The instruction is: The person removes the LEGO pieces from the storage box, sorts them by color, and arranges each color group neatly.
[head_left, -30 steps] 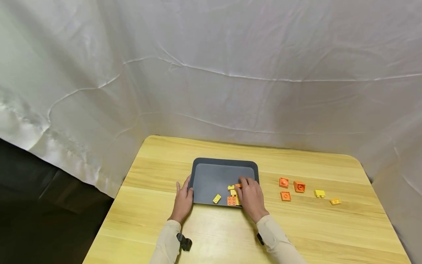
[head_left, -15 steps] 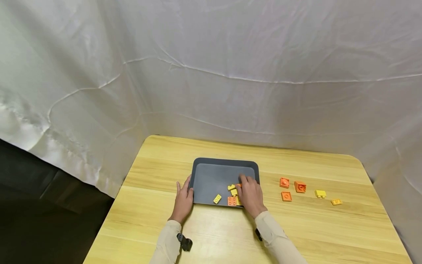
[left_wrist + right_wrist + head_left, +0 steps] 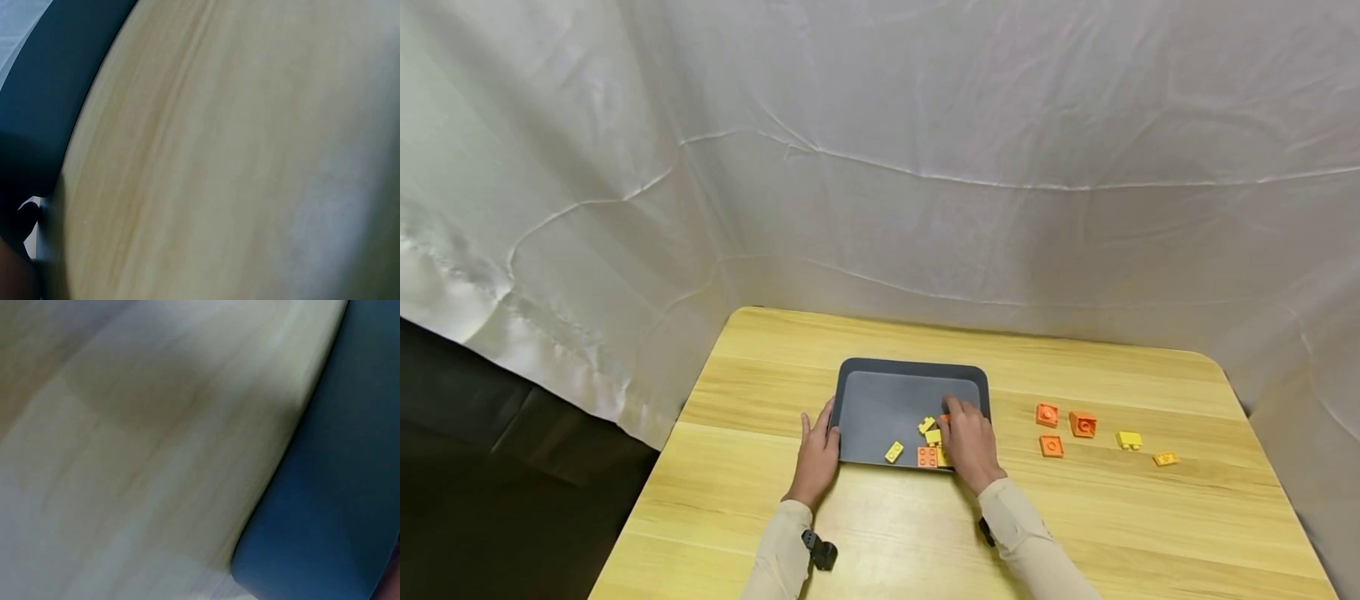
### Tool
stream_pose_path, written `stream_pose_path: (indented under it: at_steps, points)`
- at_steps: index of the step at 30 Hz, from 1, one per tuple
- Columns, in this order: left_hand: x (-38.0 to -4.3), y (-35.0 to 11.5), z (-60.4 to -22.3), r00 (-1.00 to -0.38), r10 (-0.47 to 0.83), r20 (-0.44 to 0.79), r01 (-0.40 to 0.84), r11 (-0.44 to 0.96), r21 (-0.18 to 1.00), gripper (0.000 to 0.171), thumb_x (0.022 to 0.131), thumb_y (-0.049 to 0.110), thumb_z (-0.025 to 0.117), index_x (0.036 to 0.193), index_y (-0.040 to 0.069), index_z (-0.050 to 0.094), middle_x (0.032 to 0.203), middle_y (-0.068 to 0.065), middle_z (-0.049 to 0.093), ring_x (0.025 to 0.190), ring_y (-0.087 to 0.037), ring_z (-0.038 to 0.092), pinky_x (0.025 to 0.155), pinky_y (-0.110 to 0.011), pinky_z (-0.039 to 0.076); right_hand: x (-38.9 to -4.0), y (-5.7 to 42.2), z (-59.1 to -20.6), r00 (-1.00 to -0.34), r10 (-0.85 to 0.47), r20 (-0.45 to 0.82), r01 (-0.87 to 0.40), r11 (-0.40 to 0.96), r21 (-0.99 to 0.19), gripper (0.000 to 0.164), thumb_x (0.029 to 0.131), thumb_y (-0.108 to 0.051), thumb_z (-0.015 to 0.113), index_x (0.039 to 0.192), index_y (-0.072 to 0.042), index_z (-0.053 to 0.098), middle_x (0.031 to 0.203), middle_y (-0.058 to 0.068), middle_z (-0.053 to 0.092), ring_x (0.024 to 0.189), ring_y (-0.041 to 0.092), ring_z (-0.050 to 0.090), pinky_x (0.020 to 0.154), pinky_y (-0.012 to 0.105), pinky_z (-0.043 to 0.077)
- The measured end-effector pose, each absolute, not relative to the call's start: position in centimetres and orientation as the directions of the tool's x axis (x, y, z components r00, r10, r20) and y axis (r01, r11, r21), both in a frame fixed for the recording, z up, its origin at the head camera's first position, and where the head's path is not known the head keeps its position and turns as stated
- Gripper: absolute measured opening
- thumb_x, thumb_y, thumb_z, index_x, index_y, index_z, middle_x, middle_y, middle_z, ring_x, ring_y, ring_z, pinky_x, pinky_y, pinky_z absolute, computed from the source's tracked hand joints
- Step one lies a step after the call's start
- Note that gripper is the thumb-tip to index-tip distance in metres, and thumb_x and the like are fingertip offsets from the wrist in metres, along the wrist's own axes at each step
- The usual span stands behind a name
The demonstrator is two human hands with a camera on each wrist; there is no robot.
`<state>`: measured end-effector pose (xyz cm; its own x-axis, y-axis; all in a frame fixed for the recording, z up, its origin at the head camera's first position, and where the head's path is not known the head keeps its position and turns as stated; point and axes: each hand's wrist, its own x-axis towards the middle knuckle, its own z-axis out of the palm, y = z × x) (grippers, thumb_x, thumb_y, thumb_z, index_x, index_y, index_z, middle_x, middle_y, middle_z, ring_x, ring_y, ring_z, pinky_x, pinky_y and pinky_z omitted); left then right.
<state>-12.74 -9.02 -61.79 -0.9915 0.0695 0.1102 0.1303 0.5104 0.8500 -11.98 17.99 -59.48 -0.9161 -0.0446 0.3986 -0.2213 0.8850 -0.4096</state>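
In the head view, my left hand (image 3: pixel 816 461) touches the left rim of a dark grey tray (image 3: pixel 880 392), its fingers fairly straight. My right hand (image 3: pixel 972 446) reaches over the tray's right side with bent fingers. Thumb and forefinger stand on either side of an orange toy brick (image 3: pixel 945 418), mostly hidden by the hand. Beside it lie a small yellow brick (image 3: pixel 927 425), another yellow brick (image 3: pixel 933 437) and an orange four-stud brick (image 3: pixel 927 457). One more yellow brick (image 3: pixel 894 452) lies apart, near the front rim. The wrist views show mostly table and tray wall.
On the wooden table (image 3: pixel 1150 517), right of the tray, lie several loose bricks: an orange block (image 3: pixel 1082 424), flat orange pieces (image 3: pixel 1051 447), a yellow brick (image 3: pixel 1129 439) and a thin yellow piece (image 3: pixel 1166 458). Pale curtains (image 3: pixel 925 217) hang behind the table.
The small yellow brick by my right fingertips has turned to a slant, and the yellow brick below it has shifted slightly right. My left hand and the tray have not moved.
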Motion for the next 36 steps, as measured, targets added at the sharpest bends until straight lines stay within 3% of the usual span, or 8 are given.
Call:
stream_pose_path:
  at_steps: [13,19,25,29,36]
  points:
    - [-12.8,-9.1,-62.3,-0.993,0.058,0.107,0.122,0.514,0.849,0.053,0.107,0.005,0.047,0.159,0.003,0.04,0.156,-0.018,0.047,0.148,-0.042,0.036,0.128,-0.059,-0.001,-12.1,18.0,-59.5,-0.913,-0.046,0.406,-0.23,0.879,-0.417,0.031,0.085,0.001,0.082,0.113,0.009,0.071,0.096,0.023,0.073,0.083,0.039,0.072,0.071,0.051,0.063]
    - [-12.9,-9.0,-62.3,-0.994,0.055,0.09,0.106,0.514,0.851,0.052,0.108,0.007,0.046,0.16,0.003,0.039,0.157,-0.018,0.046,0.153,-0.044,0.023,0.127,-0.061,0.001,-12.1,18.0,-59.5,-0.907,-0.047,0.419,-0.243,0.87,-0.429,0.032,0.085,0.002,0.082,0.114,0.009,0.071,0.1,0.024,0.074,0.087,0.04,0.072,0.074,0.052,0.063]
    - [-12.9,-9.0,-62.4,-0.992,0.059,0.109,0.124,0.521,0.844,0.053,0.107,0.004,0.047,0.159,0.002,0.04,0.156,-0.018,0.048,0.147,-0.041,0.037,0.128,-0.058,-0.001,-12.0,18.0,-59.4,-0.906,-0.04,0.421,-0.245,0.862,-0.444,0.033,0.086,0.001,0.081,0.116,0.009,0.071,0.102,0.024,0.074,0.09,0.041,0.072,0.076,0.053,0.063]
    - [-12.9,-9.0,-62.3,-0.992,0.064,0.106,0.124,0.517,0.847,0.053,0.107,0.004,0.047,0.16,0.003,0.04,0.156,-0.018,0.048,0.148,-0.04,0.037,0.128,-0.056,-0.002,-11.9,18.1,-59.2,-0.906,-0.046,0.421,-0.254,0.853,-0.456,0.032,0.088,0.001,0.08,0.118,0.008,0.071,0.105,0.023,0.074,0.093,0.041,0.072,0.078,0.052,0.063]
    - [-12.9,-9.1,-62.0,-0.995,0.055,0.088,0.104,0.521,0.847,0.053,0.108,0.006,0.046,0.16,0.003,0.04,0.157,-0.019,0.047,0.153,-0.046,0.02,0.127,-0.061,0.001,-11.5,18.3,-58.3,-0.892,-0.065,0.446,-0.294,0.834,-0.467,0.028,0.089,0.004,0.078,0.116,0.007,0.072,0.104,0.021,0.074,0.093,0.038,0.072,0.075,0.048,0.064]
